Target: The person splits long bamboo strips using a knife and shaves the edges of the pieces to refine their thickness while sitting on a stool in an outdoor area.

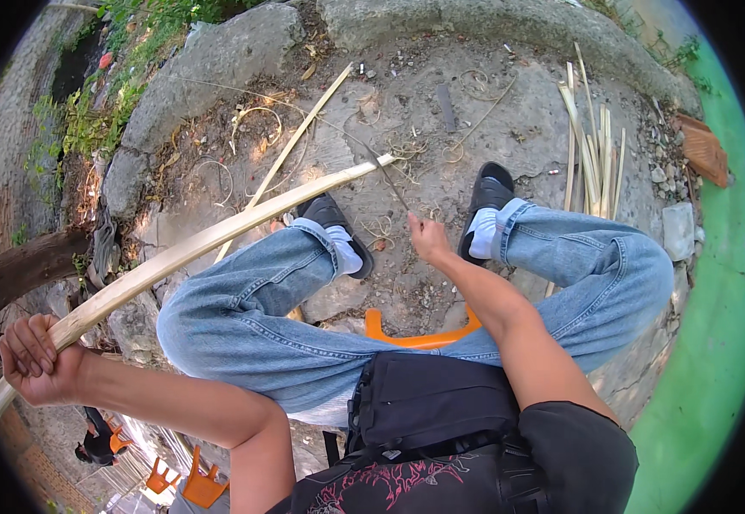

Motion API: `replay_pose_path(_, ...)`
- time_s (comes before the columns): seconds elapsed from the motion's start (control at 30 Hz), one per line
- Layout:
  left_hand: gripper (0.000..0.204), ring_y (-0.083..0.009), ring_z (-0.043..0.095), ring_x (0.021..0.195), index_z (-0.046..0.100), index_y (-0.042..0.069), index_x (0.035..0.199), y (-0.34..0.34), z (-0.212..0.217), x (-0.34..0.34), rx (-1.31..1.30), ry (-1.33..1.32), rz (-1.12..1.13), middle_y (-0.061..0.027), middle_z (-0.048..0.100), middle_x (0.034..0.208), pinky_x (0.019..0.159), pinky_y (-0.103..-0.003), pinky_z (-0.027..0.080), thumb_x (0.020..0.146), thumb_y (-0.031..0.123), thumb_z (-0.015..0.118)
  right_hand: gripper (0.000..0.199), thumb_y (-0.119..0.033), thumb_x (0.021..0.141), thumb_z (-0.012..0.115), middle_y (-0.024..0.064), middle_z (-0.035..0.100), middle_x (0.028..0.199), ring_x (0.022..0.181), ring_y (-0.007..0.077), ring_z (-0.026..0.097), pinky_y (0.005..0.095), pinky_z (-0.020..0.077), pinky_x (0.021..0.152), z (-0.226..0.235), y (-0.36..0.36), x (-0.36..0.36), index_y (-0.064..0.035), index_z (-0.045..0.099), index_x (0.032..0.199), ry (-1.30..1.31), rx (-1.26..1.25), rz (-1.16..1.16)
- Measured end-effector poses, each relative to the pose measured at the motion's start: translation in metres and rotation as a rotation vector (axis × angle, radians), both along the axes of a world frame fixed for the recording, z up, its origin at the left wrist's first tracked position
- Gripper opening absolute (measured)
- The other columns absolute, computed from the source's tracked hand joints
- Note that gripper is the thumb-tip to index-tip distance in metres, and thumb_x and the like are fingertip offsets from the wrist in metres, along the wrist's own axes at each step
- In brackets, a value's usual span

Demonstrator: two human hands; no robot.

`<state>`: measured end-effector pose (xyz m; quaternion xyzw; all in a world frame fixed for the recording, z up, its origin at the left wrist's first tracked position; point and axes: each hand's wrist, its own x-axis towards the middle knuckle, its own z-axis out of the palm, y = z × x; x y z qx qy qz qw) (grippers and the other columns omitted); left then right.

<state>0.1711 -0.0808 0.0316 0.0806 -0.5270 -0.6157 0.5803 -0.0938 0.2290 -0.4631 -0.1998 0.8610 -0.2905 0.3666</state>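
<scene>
My left hand (43, 360) is wrapped round the near end of a long, pale bamboo strip (210, 236). The strip slants up over my left thigh, and its far tip hangs above the ground between my feet. A knife (388, 178) with a narrow dark blade is in my closed right hand (430, 240); its handle is mostly hidden by my fingers. The blade crosses the strip close to its far tip, though I cannot tell whether it is biting in. Thin curled shavings (381, 230) lie on the ground below.
Another pale strip (304, 128) lies beyond my left foot. Several cut strips (595, 158) are bundled beyond my right knee. An orange stool (424, 340) shows under me. A brick (702, 152) and a low stone kerb (210, 64) edge the ground. Far behind at left is a person (97, 441).
</scene>
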Motion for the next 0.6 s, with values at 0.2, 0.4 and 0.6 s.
replay_pose_path(0.2, 0.039, -0.0052, 0.026, 0.034, 0.029, 0.017, 0.053, -0.003, -0.002, 0.01, 0.013, -0.002, -0.023, 0.0033, 0.029, 0.046, 0.034, -0.019, 0.023, 0.083, 0.0, 0.045, 0.074, -0.06, 0.09, 0.035, 0.0347, 0.06, 0.078, 0.084, 0.0475, 0.061, 0.0505, 0.0465, 0.078, 0.001, 0.001, -0.012, 0.0064, 0.067, 0.08, 0.04, 0.181, -0.005)
replay_pose_path(0.4, 0.039, -0.0053, 0.026, 0.035, 0.028, 0.017, 0.054, -0.006, -0.011, 0.004, -0.024, 0.022, 0.038, 0.0037, 0.029, 0.046, 0.034, -0.02, 0.023, 0.084, 0.001, 0.045, 0.076, -0.062, 0.089, 0.035, 0.0316, 0.063, 0.091, 0.092, 0.0459, 0.061, 0.0499, 0.0469, 0.083, -0.001, 0.017, -0.02, 0.0068, 0.067, 0.088, 0.022, 0.272, -0.04)
replay_pose_path(0.6, 0.039, -0.0051, 0.025, 0.034, 0.028, 0.017, 0.053, 0.006, 0.005, 0.023, -0.003, 0.028, 0.122, 0.004, 0.029, 0.045, 0.034, -0.02, 0.021, 0.083, 0.0, 0.047, 0.081, -0.064, 0.088, 0.033, 0.0334, 0.061, 0.098, 0.099, 0.0447, 0.059, 0.0489, 0.046, 0.087, 0.025, 0.011, -0.041, 0.01, 0.065, 0.092, 0.026, 0.323, 0.075)
